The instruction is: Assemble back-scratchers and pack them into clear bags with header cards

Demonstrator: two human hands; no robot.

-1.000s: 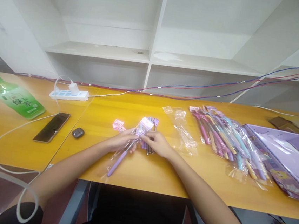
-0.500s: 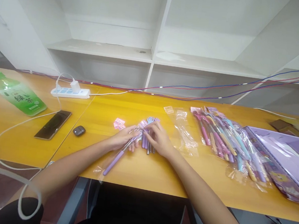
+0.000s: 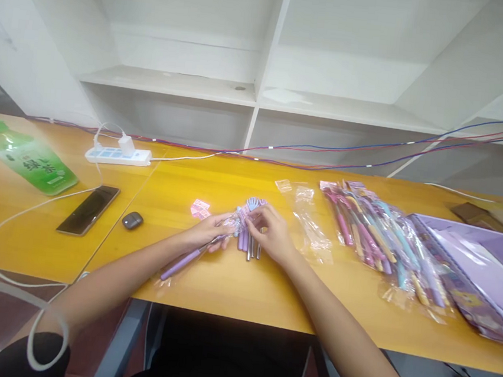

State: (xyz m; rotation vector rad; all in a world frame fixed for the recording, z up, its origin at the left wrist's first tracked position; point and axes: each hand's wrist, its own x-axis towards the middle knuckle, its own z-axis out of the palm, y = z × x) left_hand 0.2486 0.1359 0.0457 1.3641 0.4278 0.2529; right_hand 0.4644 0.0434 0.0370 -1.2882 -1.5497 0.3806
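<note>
My left hand [image 3: 213, 231] is closed around a purple-handled back scratcher [image 3: 180, 264] in a clear plastic sleeve, its handle slanting down toward the table's front edge. At the sleeve's upper end, the fingers of my right hand [image 3: 271, 232] are pinched on the clear plastic and a pink-purple printed piece. Under and beside my right fingers lie several back scratchers [image 3: 253, 204] with claw-shaped heads, blue and pink, and metal or purple shafts. Pink printed cards [image 3: 200, 208] rest just beyond my left hand. My fingers partly hide the held scratcher's head.
Empty clear sleeves [image 3: 308, 223] lie right of my hands. Farther right are a pile of bagged back scratchers [image 3: 372, 230] and a purple box [image 3: 476, 257]. On the left are a green bottle [image 3: 36, 159], phone [image 3: 89, 209], black earbud case [image 3: 133, 220] and power strip [image 3: 119, 155].
The held back scratcher's handle end has swung left and slightly up, lying flatter. My right hand has shifted slightly right, still at the sleeve's top.
</note>
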